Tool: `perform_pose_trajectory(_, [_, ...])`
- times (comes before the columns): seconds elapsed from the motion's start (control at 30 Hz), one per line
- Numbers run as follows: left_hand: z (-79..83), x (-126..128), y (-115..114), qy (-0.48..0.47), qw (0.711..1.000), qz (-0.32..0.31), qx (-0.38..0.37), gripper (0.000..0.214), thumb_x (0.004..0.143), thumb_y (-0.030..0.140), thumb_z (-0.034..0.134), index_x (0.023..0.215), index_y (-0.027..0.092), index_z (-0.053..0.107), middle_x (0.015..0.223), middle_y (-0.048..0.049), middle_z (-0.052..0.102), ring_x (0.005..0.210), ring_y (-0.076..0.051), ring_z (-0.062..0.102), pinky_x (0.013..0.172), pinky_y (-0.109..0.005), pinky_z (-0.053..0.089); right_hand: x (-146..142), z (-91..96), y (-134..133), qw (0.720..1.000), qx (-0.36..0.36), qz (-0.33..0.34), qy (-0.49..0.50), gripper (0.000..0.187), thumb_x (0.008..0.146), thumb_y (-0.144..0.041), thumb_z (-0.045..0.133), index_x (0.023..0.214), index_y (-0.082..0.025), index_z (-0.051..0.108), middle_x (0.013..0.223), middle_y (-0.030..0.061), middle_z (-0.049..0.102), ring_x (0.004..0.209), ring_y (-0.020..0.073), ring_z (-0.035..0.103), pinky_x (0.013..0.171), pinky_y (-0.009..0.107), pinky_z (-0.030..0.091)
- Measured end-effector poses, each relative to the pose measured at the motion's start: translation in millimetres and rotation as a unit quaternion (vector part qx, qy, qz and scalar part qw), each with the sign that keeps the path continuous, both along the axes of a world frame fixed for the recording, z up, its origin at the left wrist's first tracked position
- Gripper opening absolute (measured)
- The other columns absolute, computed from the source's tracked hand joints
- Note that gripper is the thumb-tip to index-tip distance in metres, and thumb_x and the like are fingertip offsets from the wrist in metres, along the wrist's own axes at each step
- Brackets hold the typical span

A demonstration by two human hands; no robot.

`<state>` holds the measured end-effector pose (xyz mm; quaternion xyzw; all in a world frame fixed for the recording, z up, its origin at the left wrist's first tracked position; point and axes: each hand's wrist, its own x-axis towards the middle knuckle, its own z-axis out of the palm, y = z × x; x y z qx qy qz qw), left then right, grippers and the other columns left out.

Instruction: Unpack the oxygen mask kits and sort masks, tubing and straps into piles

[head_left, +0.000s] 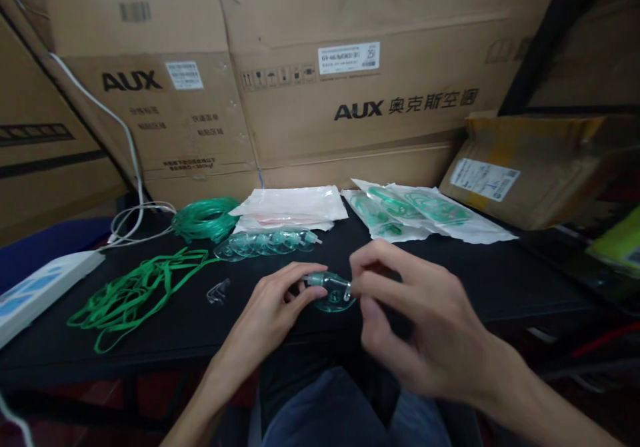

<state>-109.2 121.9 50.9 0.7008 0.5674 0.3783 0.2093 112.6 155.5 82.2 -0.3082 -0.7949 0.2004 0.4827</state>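
My left hand [290, 294] holds a clear green oxygen mask [334, 300] just above the front of the black table, with thumb and fingers closed around its connector end. At the mask's right end a small shiny metal nose clip [347, 292] shows. My right hand [405, 307] pinches at this clip, its fingertips partly hiding it. Several small thin clips [218, 292] lie loose on the table left of my left hand. Behind my hands, a row of similar masks [270, 243] lies overlapped.
Green elastic straps [140, 290] lie in a tangle at left, near a white power strip [43, 287]. Coiled green tubing [205, 219], stacked white pouches [290, 206] and packed mask sets [430, 210] sit along the back. Large cartons [300, 127] stand behind; a smaller box [530, 167] is at right.
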Motion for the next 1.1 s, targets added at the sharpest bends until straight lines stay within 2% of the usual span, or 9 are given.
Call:
perform_pose_trajectory(0.1, [-2.4, -0.5, -1.6, -0.013, 1.0, -0.016, 0.002, 0.028, 0.098, 0.033, 0.059, 0.124, 0.032, 0.069, 0.122, -0.0015, 0.072, 0.111, -0.021, 0.065, 0.097, -0.032, 0.051, -5.5, -13.3, 21.9, 0.993, -0.033, 0.088, -0.071, 0.028, 0.095, -0.023, 0.051, 0.111, -0.023, 0.073, 0.1, 0.0057, 0.074, 0.088, 0.0194, 0.07, 0.082, 0.032, 0.059])
perform_pose_trajectory(0.17, [-5.0, -1.5, -0.7, -0.025, 0.999, -0.025, 0.008, 0.028, 0.099, 0.031, 0.057, 0.124, 0.032, 0.069, 0.135, -0.0029, 0.065, 0.125, -0.022, 0.059, 0.107, -0.035, 0.047, -4.5, -26.4, 24.2, 0.982, -0.035, 0.141, -0.118, 0.043, 0.094, -0.019, 0.053, 0.136, -0.024, 0.06, 0.125, 0.0076, 0.069, 0.117, 0.0212, 0.065, 0.105, 0.037, 0.052])
perform_pose_trajectory(0.27, [-8.4, -2.4, 1.9, -0.062, 0.998, 0.008, 0.008, 0.032, 0.096, 0.032, 0.061, 0.127, 0.033, 0.066, 0.144, -0.0037, 0.056, 0.123, -0.022, 0.06, 0.095, -0.032, 0.056, -0.1, -38.0, 17.6, 0.975, -0.033, 0.16, -0.153, 0.061, 0.089, -0.012, 0.056, 0.148, -0.028, 0.048, 0.143, 0.0068, 0.057, 0.133, 0.0209, 0.054, 0.114, 0.036, 0.044])
perform_pose_trajectory(0.4, [-9.4, -0.5, 3.7, -0.09, 0.993, 0.072, 0.003, 0.028, 0.092, 0.035, 0.065, 0.119, 0.028, 0.066, 0.121, -0.0045, 0.066, 0.099, -0.019, 0.068, 0.076, -0.028, 0.059, 1.6, -35.1, 15.1, 0.973, -0.046, 0.156, -0.163, 0.055, 0.091, -0.012, 0.055, 0.142, -0.031, 0.053, 0.131, 0.0064, 0.059, 0.122, 0.0183, 0.06, 0.106, 0.032, 0.05])
perform_pose_trajectory(0.5, [-7.2, 1.0, 2.8, -0.05, 0.998, 0.039, -0.008, 0.02, 0.096, 0.035, 0.058, 0.11, 0.027, 0.071, 0.112, -0.0026, 0.073, 0.101, -0.02, 0.068, 0.089, -0.03, 0.056, -0.2, -32.3, 22.5, 0.975, -0.03, 0.147, -0.162, 0.041, 0.094, -0.016, 0.055, 0.134, -0.027, 0.058, 0.148, 0.0092, 0.048, 0.138, 0.0222, 0.047, 0.116, 0.039, 0.041])
perform_pose_trajectory(0.6, [-5.6, 0.5, 1.5, -0.027, 0.999, 0.02, -0.018, 0.027, 0.101, 0.037, 0.05, 0.112, 0.029, 0.073, 0.117, -0.0015, 0.075, 0.113, -0.021, 0.067, 0.104, -0.034, 0.048, -2.7, -33.1, 30.7, 0.964, -0.016, 0.195, -0.181, 0.046, 0.096, -0.018, 0.058, 0.14, -0.029, 0.051, 0.156, 0.0066, 0.042, 0.147, 0.0224, 0.037, 0.123, 0.042, 0.031])
perform_pose_trajectory(0.77, [-9.1, -3.7, 3.8, -0.125, 0.99, 0.047, -0.037, 0.039, 0.098, 0.047, 0.054, 0.127, 0.026, 0.068, 0.127, -0.0048, 0.072, 0.118, -0.024, 0.065, 0.102, -0.036, 0.052, -11.4, -37.8, 39.6, 0.973, 0.006, 0.174, -0.154, 0.046, 0.098, -0.017, 0.057, 0.141, -0.032, 0.054, 0.132, 0.007, 0.058, 0.122, 0.0197, 0.06, 0.106, 0.032, 0.05])
perform_pose_trajectory(0.9, [-10.8, -5.3, 5.1, -0.233, 0.969, 0.051, -0.058, 0.05, 0.093, 0.055, 0.058, 0.122, 0.016, 0.07, 0.115, -0.0101, 0.075, 0.105, -0.025, 0.071, 0.091, -0.035, 0.059, -26.9, -36.7, 42.9, 0.996, 0.023, 0.083, -0.039, 0.03, 0.096, -0.014, 0.059, 0.124, -0.022, 0.064, 0.12, 0.0095, 0.059, 0.113, 0.0209, 0.063, 0.099, 0.03, 0.052])
perform_pose_trajectory(1.1, [-5.4, -4.0, 2.8, -0.28, 0.959, 0.033, -0.036, 0.04, 0.093, 0.049, 0.063, 0.119, 0.02, 0.072, 0.121, -0.0057, 0.073, 0.106, -0.022, 0.068, 0.094, -0.03, 0.057, -52.5, -27.5, 40.6, 0.992, -0.041, 0.115, 0.006, 0.025, 0.086, -0.014, 0.074, 0.109, -0.022, 0.069, 0.11, 0.0049, 0.061, 0.104, 0.0195, 0.064, 0.092, 0.029, 0.052])
